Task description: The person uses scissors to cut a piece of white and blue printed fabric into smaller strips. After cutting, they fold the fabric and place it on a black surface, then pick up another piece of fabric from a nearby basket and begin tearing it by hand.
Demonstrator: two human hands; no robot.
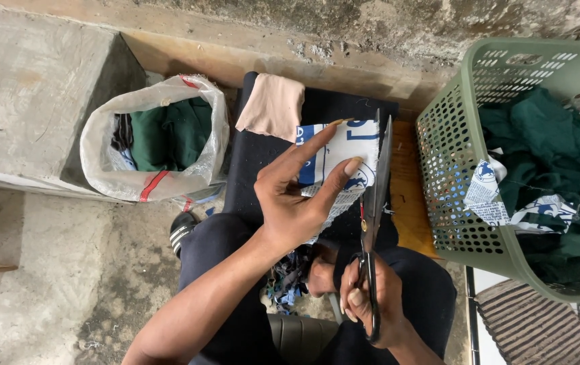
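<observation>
Far left: plastic sack (pixel 151 135) w/ green cloth. Centre: left hand (pixel 296 196) pinches white-blue printed fabric piece (pixel 344 159), beige cloth (pixel 273 105) beyond. Right hand (pixel 371 297) grips scissors (pixel 374 216), blades upright beside fabric. Right: green basket (pixel 452 155) w/ dark green cloth, close by.

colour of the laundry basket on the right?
The basket is sage green, perforated plastic, with dark green cloth inside; the head view shows it.

A makeshift home sewing workspace: bare concrete wall (pixel 371 27), cloth-filled laundry basket (pixel 452 135), scrap sack (pixel 100 162).
</observation>
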